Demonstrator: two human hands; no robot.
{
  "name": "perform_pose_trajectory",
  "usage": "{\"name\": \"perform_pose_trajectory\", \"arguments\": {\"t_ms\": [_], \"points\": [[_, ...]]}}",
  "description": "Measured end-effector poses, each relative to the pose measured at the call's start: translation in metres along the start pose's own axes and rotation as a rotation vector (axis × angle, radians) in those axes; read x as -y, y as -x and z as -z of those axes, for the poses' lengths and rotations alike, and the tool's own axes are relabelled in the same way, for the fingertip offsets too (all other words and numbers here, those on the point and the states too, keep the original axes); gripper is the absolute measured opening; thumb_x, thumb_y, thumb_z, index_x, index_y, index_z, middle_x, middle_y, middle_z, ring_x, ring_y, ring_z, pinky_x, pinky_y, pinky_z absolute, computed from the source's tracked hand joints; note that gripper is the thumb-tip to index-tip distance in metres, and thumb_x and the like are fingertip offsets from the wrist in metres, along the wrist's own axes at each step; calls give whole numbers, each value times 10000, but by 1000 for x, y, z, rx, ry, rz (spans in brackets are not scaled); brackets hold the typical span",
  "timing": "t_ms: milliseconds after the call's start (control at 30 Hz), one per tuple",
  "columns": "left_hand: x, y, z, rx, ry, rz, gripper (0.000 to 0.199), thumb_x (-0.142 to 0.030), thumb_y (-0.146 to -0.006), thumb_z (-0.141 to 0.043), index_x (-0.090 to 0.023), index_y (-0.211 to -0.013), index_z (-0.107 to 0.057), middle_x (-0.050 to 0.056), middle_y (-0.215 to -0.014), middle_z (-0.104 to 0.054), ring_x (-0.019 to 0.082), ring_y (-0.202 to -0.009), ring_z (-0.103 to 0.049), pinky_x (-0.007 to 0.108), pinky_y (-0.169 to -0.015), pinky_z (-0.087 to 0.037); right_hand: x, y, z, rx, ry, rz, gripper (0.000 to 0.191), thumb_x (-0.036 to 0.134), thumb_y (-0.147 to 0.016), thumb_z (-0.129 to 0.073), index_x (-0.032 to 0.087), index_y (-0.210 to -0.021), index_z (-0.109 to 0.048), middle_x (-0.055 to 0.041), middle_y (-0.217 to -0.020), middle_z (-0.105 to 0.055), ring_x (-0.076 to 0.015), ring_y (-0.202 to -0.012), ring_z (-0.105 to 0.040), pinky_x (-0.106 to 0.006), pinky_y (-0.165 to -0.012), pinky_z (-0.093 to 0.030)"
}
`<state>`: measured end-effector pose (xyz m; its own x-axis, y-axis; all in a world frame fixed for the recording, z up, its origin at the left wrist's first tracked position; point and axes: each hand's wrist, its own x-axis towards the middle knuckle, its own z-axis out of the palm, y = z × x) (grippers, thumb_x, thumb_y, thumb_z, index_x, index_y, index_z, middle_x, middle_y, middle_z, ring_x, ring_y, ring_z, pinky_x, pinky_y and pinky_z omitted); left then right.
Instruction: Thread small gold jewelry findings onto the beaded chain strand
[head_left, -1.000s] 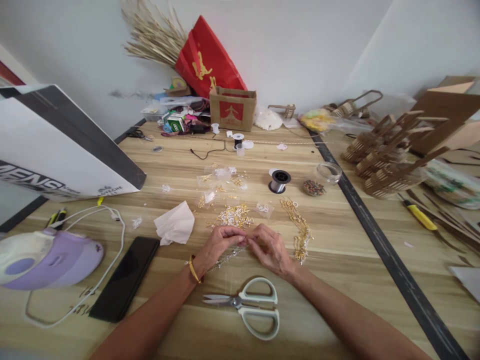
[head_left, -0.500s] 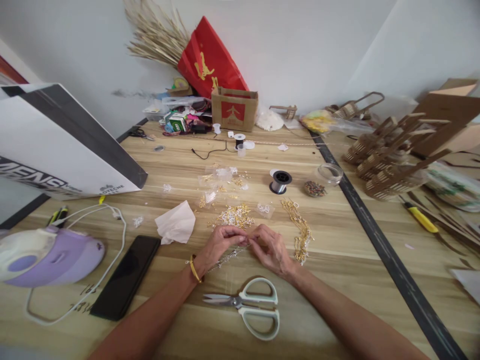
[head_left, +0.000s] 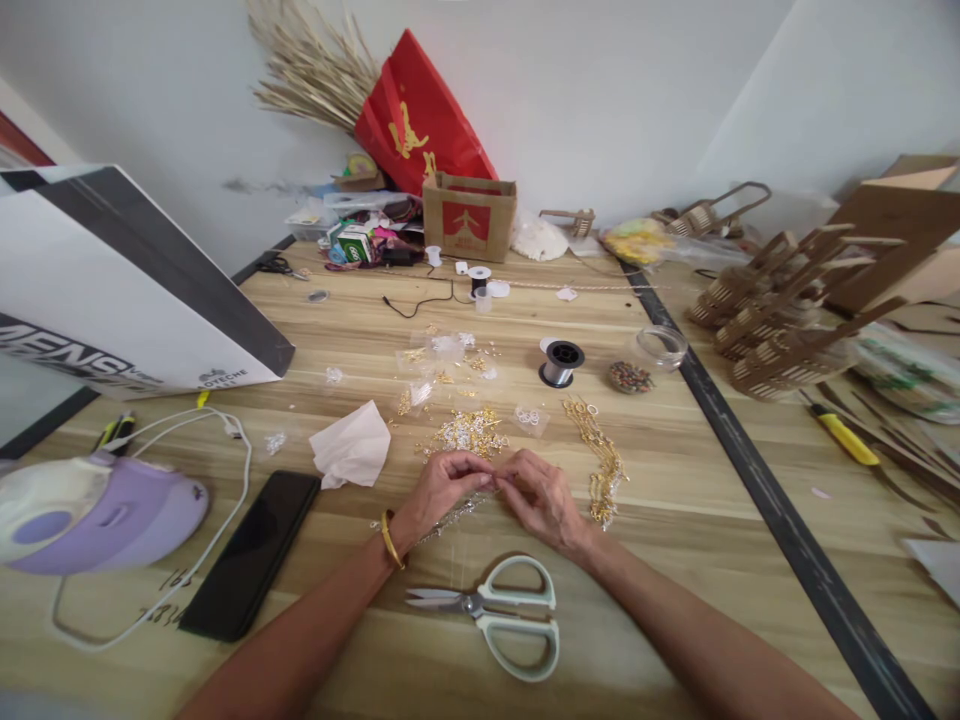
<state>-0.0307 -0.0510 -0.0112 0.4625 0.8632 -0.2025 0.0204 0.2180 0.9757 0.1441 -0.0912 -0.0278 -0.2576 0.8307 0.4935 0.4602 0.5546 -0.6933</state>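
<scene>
While the left hand (head_left: 448, 490) and right hand (head_left: 545, 502) meet, fingertips pinched together (too tiny to tell on what), a silver chain (head_left: 459, 514) sits just under the left palm, well in from the table's (head_left: 337, 575) black right edge. Gold chains (head_left: 607, 467) lie toward that edge, scissors (head_left: 517, 605) closer in.

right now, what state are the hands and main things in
Left hand, fingertips pinched
Right hand, fingertips pinched
Silver chain, partly hidden by the left hand
Scissors, lying flat, unheld
Phone, screen dark
Glass jar, uncovered, beads inside
Black spool, standing upright
Brown paper bag, upright, top open
Red bag, tilted
Tissue, unfolded, creased
</scene>
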Motion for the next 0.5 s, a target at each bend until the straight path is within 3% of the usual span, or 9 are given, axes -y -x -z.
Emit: {"name": "perform_pose_trajectory", "arguments": {"t_ms": [500], "points": [[-3,-1,1,-46,32,65,136,-186,-604,-768,-133,-708,-699,21,-665,-712,161,-661,-653,272,-702,-510,0,0,0,-18,-5,24,74,187,-893,-502,201,-888,-575,-49,-774,-597,-160,-679,-560,-274,-579,-460]]}}
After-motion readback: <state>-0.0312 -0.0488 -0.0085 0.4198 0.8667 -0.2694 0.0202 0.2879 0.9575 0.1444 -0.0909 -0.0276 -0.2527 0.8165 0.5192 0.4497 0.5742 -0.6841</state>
